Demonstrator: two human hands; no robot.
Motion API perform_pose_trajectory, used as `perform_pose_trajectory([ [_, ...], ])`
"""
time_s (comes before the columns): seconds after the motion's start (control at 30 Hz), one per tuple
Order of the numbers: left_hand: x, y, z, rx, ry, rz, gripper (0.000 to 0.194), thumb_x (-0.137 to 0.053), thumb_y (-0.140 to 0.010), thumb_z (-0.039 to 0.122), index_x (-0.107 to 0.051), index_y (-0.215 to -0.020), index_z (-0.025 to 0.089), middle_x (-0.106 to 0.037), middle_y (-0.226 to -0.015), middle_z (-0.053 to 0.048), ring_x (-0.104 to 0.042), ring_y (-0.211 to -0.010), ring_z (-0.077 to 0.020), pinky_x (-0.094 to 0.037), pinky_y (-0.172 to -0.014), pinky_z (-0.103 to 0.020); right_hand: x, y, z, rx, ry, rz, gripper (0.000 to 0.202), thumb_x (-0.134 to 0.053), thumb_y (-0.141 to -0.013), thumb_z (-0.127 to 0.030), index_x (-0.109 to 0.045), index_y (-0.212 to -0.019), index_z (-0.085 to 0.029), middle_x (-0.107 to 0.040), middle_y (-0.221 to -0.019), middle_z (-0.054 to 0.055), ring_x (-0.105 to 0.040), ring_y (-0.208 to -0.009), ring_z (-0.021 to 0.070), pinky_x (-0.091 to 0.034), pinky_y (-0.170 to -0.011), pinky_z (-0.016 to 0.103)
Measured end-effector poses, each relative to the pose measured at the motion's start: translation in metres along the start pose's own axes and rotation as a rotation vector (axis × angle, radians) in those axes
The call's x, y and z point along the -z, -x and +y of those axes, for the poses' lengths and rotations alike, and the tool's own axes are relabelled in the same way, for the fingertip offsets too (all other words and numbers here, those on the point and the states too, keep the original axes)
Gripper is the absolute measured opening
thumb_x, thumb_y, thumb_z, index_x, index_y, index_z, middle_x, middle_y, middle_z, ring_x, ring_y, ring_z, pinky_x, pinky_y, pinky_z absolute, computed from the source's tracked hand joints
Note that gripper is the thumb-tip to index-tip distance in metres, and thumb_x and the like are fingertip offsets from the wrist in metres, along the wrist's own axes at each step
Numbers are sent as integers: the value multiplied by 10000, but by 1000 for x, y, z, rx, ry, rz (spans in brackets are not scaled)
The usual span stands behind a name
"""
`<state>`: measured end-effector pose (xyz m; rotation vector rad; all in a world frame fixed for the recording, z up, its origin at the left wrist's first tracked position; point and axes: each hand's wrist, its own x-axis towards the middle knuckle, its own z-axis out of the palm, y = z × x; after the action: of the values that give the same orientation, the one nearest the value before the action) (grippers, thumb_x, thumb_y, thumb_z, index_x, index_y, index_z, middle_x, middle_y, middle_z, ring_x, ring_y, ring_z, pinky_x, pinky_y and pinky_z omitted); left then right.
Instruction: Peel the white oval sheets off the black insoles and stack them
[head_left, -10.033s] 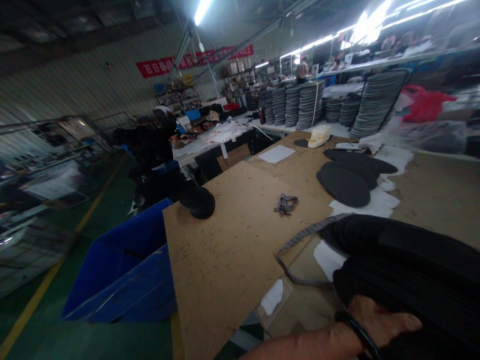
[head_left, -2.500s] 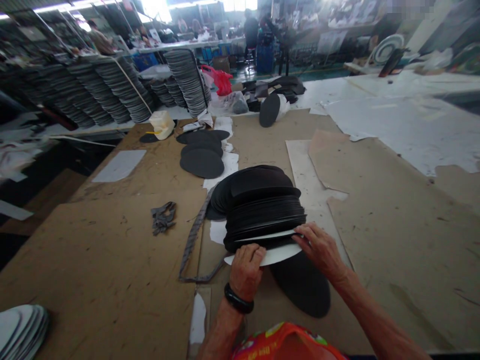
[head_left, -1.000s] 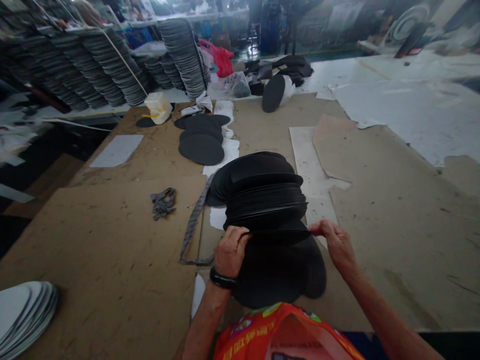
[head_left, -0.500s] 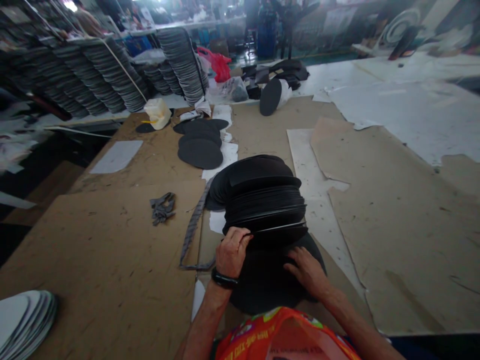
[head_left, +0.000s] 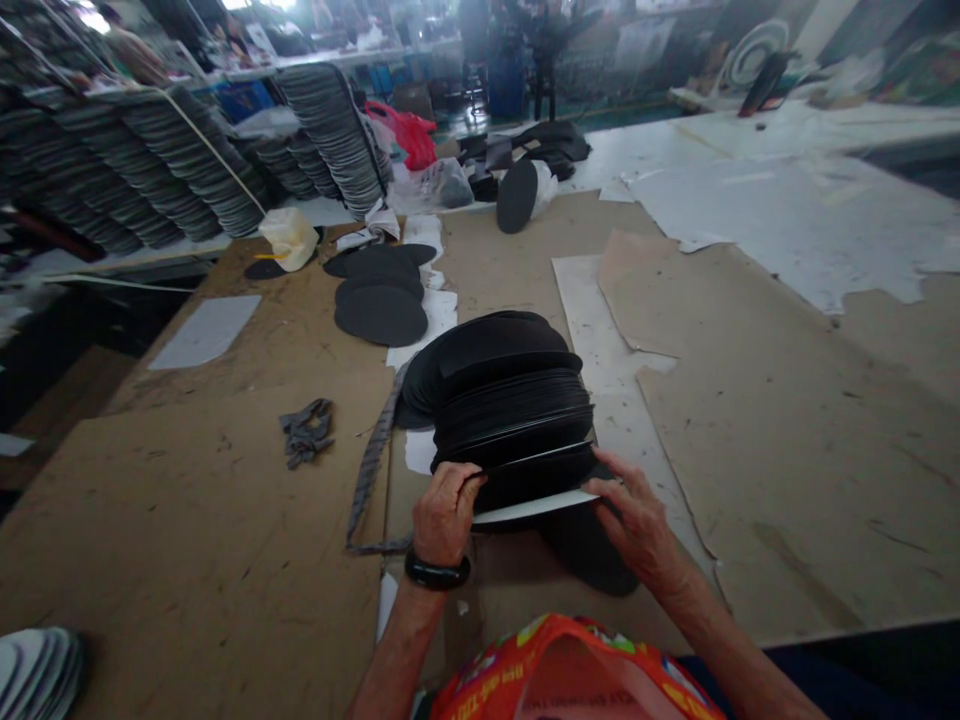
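A leaning row of black oval sheets (head_left: 510, 390) stands on the table before me. At its near end, my left hand (head_left: 448, 512) has its fingers pinched on the left edge of a black oval sheet with a pale underside (head_left: 529, 508). My right hand (head_left: 634, 510) grips the right end of that same sheet, thumb and fingers around its edge. The sheet is tilted up, so its pale side shows as a narrow strip. Below my right hand, another dark oval sheet (head_left: 596, 555) lies flat on the table.
Loose dark ovals (head_left: 381, 312) lie farther back on the left. A crumpled grey cloth strip (head_left: 307, 432) rests on the brown cardboard (head_left: 225, 540). Pale ovals (head_left: 37, 670) are stacked at the lower left. Tall grey stacks (head_left: 330, 135) and a red plastic bag (head_left: 409, 135) stand behind.
My right hand has risen from the flat sheet to the row's near end. The large sheet that lay flat is now tilted up between both hands. The view has shifted slightly right.
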<state>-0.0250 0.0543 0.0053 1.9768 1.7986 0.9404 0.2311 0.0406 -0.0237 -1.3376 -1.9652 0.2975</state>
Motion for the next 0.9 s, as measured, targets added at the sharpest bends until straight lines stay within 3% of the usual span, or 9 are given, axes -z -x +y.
perform_pose_trajectory([
  [0.17,0,-1,4,10,-10,9,178,-478,-877,285,-624,-825,197,-630,-803,-33,-610,-755,-168,-478,-677,-285,3,5,2,-17,-11,-10,137,-490,-851,-159,-578,-911,-245,-579,-971,60,-558,-981,205,-489,-839,391],
  [0.33,4,1,6,11,4,-1,165,-483,-873,262,-623,-827,187,-633,-811,-36,-606,-767,-165,-482,-694,-291,5,-4,3,-70,-66,-84,92,-471,-861,-209,-548,-905,-233,-585,-905,61,-574,-912,202,-483,-812,368],
  [0.53,10,6,6,-11,22,-73,153,-482,-877,236,-620,-830,188,-630,-815,-25,-608,-773,-154,-486,-701,-271,8,-18,0,-98,17,-113,308,-472,-860,-234,-486,-1166,-201,-585,-917,75,-559,-858,220,-466,-787,372],
  [0.63,14,12,9,-38,27,-128,179,-464,-893,267,-618,-844,191,-637,-840,-24,-617,-789,-152,-489,-702,-263,12,-19,-1,-84,139,-134,166,-494,-838,-231,-601,-964,-219,-573,-900,84,-534,-871,247,-444,-779,403],
  [0.7,18,17,13,-57,-36,-174,193,-502,-875,349,-615,-902,194,-641,-900,-33,-622,-807,-168,-488,-672,-270,14,-17,1,-84,139,-120,115,-493,-824,-221,-605,-852,-216,-565,-998,104,-513,-963,269,-427,-824,430],
  [0.77,22,22,17,-82,-196,-221,318,-597,-796,451,-602,-988,198,-639,-972,-48,-615,-843,-209,-480,-647,-295,14,-14,3,-84,32,-142,119,-460,-826,-188,-572,-855,-214,-548,-1109,109,-496,-1047,259,-419,-870,424],
  [0.83,25,24,20,-119,-389,-256,455,-696,-698,469,-591,-1047,196,-641,-1004,-64,-590,-861,-254,-468,-651,-332,12,-10,2,-99,-90,-175,147,-425,-830,-153,-535,-902,-220,-576,-1080,93,-523,-1022,226,-428,-870,398],
  [0.9,28,24,19,-159,-511,-264,451,-745,-663,380,-599,-1048,195,-650,-1008,-74,-558,-856,-282,-448,-683,-380,10,-4,-3,-117,-173,-182,166,-410,-830,-134,-513,-919,-228,-608,-949,63,-555,-916,203,-444,-821,374],
])
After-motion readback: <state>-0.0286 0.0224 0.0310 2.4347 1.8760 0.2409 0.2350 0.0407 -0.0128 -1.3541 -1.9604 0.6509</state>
